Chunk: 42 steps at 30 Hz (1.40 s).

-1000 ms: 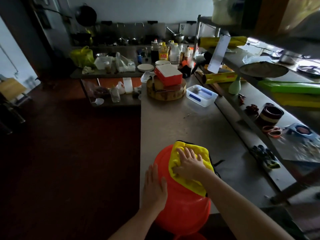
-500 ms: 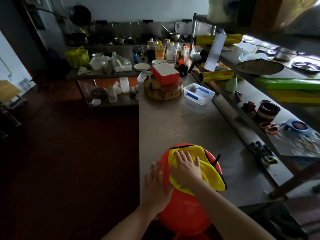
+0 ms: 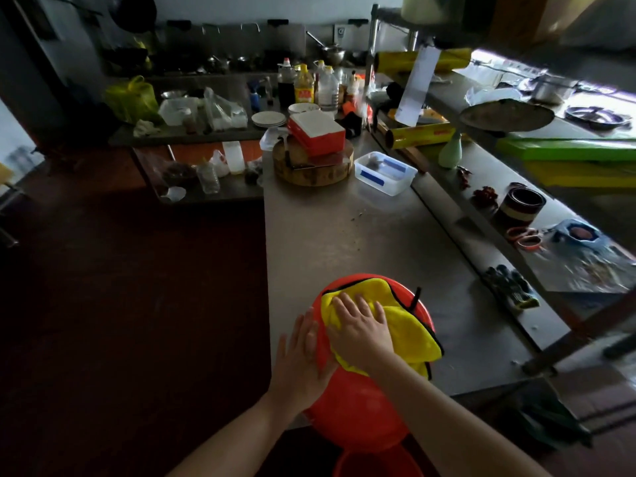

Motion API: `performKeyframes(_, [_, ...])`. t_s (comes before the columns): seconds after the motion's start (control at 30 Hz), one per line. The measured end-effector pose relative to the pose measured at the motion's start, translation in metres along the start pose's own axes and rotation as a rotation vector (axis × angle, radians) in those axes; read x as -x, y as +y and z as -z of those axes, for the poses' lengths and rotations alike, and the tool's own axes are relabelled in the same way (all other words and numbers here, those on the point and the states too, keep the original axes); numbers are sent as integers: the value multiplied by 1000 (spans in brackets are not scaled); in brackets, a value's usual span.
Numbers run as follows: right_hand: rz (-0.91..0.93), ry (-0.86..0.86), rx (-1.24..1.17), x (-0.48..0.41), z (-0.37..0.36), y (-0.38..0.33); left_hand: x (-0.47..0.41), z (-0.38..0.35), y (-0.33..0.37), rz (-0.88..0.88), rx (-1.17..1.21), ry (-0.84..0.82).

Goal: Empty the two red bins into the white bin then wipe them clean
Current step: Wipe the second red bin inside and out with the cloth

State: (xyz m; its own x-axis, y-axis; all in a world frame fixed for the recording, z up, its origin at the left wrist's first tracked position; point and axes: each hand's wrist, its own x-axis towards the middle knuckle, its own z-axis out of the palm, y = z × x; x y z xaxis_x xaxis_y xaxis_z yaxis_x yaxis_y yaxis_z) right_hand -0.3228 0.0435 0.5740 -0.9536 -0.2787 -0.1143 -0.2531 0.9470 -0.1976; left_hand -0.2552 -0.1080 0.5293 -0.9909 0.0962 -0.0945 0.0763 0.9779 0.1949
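Observation:
A red bin (image 3: 358, 411) lies on its side at the near edge of the steel counter (image 3: 344, 235), its base pointing away from me. A yellow cloth (image 3: 402, 325) with a dark trim is spread over the bin's upper side. My right hand (image 3: 361, 325) presses flat on the cloth with fingers spread. My left hand (image 3: 303, 356) lies flat against the bin's left side, fingers straight. A second red bin's rim (image 3: 375, 463) shows below at the bottom edge. The white bin is out of view.
Farther along the counter sit a clear plastic box (image 3: 385, 172) and a round wooden block (image 3: 313, 163) with a red-and-white box on it. A lower shelf on the right holds gloves (image 3: 512, 287), a cup and cling-film rolls. Dark floor lies left.
My right hand has slid the yellow cloth across the bin, and the cloth now hangs more to the right. My left hand stays on the bin's left side.

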Motion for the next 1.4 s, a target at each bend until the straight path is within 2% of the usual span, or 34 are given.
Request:
performKeyframes(0.1, [34, -7, 27, 7, 2, 16, 0, 5, -1, -78, 38, 52])
performKeyframes(0.27, [-111, 30, 47, 24, 9, 57, -2, 12, -2, -57, 88, -36])
performKeyframes(0.43, [-193, 7, 10, 24, 11, 40, 3, 36, -7, -133, 64, -130])
performKeyframes(0.63, [-20, -33, 8, 20, 1, -1, 3, 43, -5, -116, 9, -112])
performKeyframes(0.77, [26, -38, 30, 22, 2, 9, 2, 39, -5, -120, 2, -113])
performKeyframes(0.97, [-243, -15, 27, 31, 19, 66, 1, 35, -8, -127, 17, -133])
performKeyframes(1.1, [-281, -22, 9, 34, 18, 50, 3, 35, -6, -117, 19, -151])
performKeyframes(1.27, [-120, -45, -53, 41, 1, -9, 6, 42, -1, -120, -43, -134])
performKeyframes(1.4, [-18, -53, -46, 44, 0, -8, 7, 44, 0, -132, -74, -98])
